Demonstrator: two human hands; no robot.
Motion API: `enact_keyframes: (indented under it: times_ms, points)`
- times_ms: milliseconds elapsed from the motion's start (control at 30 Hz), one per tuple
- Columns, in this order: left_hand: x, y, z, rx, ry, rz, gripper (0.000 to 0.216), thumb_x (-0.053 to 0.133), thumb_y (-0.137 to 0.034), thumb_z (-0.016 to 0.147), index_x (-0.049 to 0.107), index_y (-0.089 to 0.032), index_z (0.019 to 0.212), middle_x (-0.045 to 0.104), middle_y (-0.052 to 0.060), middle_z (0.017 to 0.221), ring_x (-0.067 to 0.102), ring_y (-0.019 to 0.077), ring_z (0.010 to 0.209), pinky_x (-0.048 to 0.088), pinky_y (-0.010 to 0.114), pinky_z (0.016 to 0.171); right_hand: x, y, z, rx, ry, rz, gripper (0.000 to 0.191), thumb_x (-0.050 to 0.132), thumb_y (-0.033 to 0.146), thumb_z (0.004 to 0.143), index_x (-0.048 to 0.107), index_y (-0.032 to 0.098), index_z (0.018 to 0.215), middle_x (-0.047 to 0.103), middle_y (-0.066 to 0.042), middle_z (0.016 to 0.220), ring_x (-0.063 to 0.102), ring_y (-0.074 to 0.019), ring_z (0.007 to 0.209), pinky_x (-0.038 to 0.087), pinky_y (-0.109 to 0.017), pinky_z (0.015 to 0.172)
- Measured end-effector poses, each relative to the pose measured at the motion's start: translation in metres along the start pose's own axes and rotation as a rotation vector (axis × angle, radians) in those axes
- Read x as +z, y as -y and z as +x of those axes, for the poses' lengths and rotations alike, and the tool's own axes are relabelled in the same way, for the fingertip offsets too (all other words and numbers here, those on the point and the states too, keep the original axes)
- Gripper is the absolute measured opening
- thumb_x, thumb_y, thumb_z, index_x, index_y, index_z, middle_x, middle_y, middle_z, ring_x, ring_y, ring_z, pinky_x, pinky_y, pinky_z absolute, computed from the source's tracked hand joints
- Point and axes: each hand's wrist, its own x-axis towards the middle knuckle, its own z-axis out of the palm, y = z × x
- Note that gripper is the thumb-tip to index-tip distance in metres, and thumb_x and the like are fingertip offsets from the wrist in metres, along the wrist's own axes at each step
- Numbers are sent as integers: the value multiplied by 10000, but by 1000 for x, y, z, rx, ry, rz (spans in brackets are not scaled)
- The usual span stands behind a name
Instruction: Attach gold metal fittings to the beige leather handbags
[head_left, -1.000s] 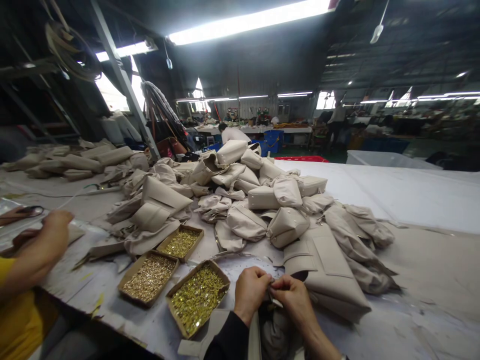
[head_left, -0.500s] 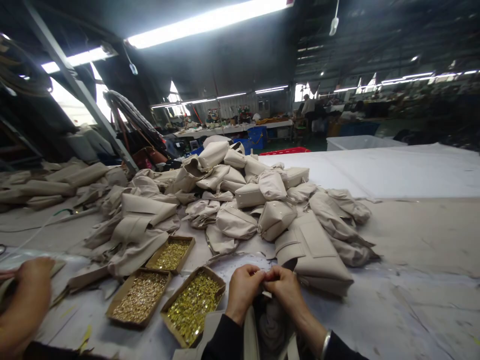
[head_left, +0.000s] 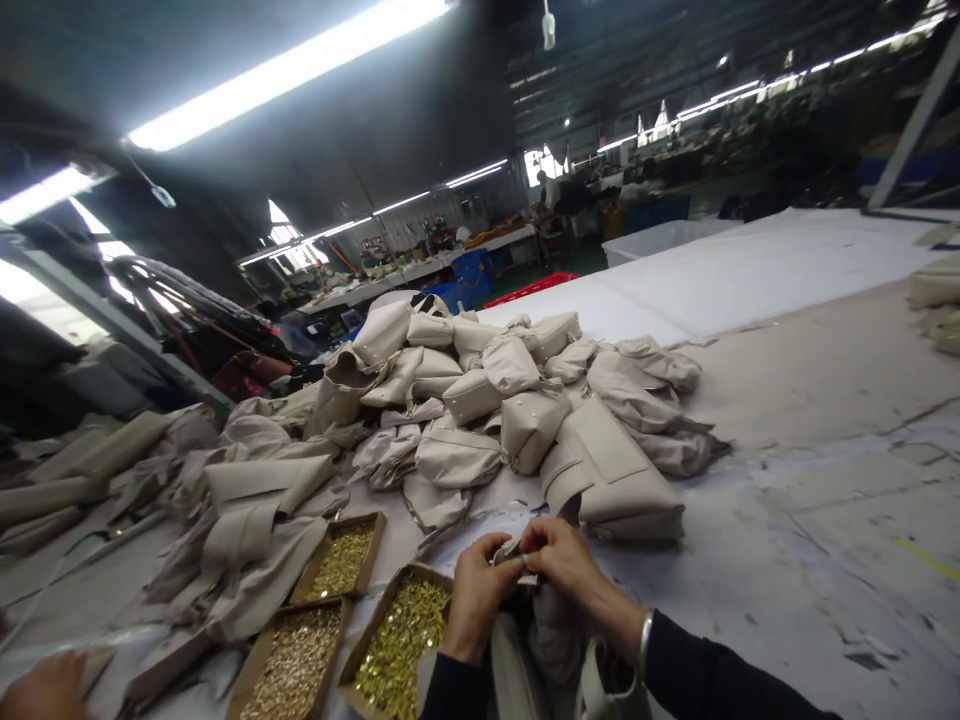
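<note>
My left hand and my right hand meet at the table's near edge, fingers pinched together on the top edge of a beige bag that lies below them. What small part sits between the fingertips is hidden. Just left of my left hand stands a cardboard tray of gold metal fittings. Two more such trays, one behind and one to the left, stand close by. A large heap of beige bags rises beyond my hands.
More beige pieces spread to the left. Another person's hand rests at the bottom left corner. Grey table surface stretches to the right, with white sheeting behind it. Far tables, blue bins and people stand in the hall.
The view has swung right and tilted, so the pile and trays sit further left. My hands stay pinched together on the bag. The other person's hand has slid toward the bottom left corner.
</note>
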Motion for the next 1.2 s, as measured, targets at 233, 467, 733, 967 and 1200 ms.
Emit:
enact_keyframes:
  times_ms: [233, 467, 733, 967, 1200]
  points:
    - [-7, -9, -4, 24, 11, 16, 516, 788, -305, 509, 760, -122, 991, 797, 87, 886, 739, 302, 912, 587, 352, 793, -25, 20, -23, -129, 4, -82, 147, 699, 139, 630, 728, 240, 731, 710, 8, 784, 629, -222, 812, 407, -303, 740]
    - [-5, -16, -6, 2, 19, 41, 627, 765, -333, 538, 743, -79, 1111, 806, 111, 947, 741, 306, 939, 583, 350, 798, -41, 24, -50, -215, 46, -468, 188, 804, 212, 695, 771, 284, 866, 759, -15, 876, 663, -253, 833, 349, -317, 696]
    - [-17, -4, -1, -3, -57, 24, 641, 797, -331, 530, 763, -80, 1118, 805, 102, 898, 743, 307, 927, 580, 327, 751, -20, 47, -53, -147, 190, -657, 143, 693, 249, 812, 774, 251, 930, 795, -34, 980, 714, -261, 955, 415, -318, 761]
    - [-22, 6, -5, -18, -73, -62, 718, 855, -380, 533, 723, -60, 1162, 804, 136, 956, 735, 287, 870, 578, 334, 740, -23, 40, -66, -310, 111, -804, 45, 691, 191, 868, 672, 226, 887, 732, 2, 972, 664, -217, 948, 404, -313, 748]
    - [-22, -9, -15, 3, -131, 9, 589, 788, -340, 526, 760, -109, 1068, 807, 105, 922, 739, 320, 973, 575, 325, 767, 7, 19, -62, -710, 104, -988, 97, 721, 178, 896, 643, 226, 927, 708, 12, 887, 605, -199, 762, 343, -366, 615]
